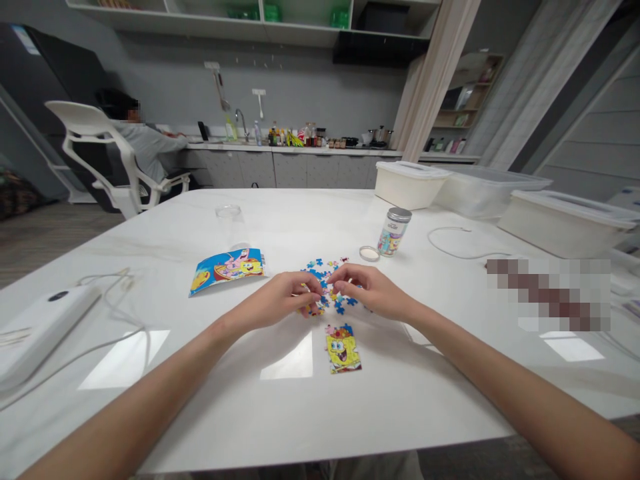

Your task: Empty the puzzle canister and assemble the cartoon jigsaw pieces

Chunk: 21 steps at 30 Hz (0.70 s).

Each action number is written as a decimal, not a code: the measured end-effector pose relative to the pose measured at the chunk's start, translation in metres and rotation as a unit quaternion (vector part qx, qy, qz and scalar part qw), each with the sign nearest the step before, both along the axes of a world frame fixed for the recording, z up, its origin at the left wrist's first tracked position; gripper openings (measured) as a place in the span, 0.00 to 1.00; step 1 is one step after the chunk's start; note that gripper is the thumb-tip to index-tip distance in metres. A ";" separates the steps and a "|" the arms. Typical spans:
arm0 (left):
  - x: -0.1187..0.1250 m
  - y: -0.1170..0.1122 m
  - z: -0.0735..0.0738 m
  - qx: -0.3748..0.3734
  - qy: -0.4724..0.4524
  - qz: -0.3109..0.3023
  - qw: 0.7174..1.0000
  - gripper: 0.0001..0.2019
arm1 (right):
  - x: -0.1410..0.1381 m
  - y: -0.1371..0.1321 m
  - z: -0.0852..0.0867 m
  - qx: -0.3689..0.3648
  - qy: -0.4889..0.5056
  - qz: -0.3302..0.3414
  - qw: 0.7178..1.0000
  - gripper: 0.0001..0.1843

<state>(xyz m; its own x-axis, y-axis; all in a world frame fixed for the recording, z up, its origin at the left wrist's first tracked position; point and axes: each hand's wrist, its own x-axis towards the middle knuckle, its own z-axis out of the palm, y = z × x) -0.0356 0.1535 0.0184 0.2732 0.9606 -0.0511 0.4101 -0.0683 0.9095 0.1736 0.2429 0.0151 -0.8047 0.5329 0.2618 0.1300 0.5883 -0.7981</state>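
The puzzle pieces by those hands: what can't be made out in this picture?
Head view:
The pieces under the left hand and right hand: hidden by the fingers, so any piece held cannot be told.
The label on the capped jar: too small to read.
The inside of the white lidded box: hidden by its lid.
The blurred patch at right: whatever lies there is blurred out.

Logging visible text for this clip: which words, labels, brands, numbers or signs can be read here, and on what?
None can be read: the label on the jar with the silver lid, the bottles on the far counter and the dark oval mark on the white device are all too small or blurred.
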 end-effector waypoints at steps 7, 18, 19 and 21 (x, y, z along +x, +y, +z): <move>0.007 0.002 -0.001 0.028 -0.017 0.036 0.999 0.10 | -0.008 -0.013 -0.004 -0.135 0.003 0.000 0.991 0.05; 0.005 0.005 -0.007 0.009 -0.139 0.064 0.988 0.14 | -0.010 -0.016 -0.005 -0.295 0.008 0.016 0.955 0.11; 0.005 0.005 -0.007 0.009 -0.137 0.062 0.989 0.14 | -0.010 -0.017 -0.004 -0.304 0.009 0.017 0.953 0.12; 0.006 0.005 -0.007 0.010 -0.133 0.059 0.989 0.15 | -0.009 -0.017 -0.003 -0.315 0.008 0.015 0.949 0.12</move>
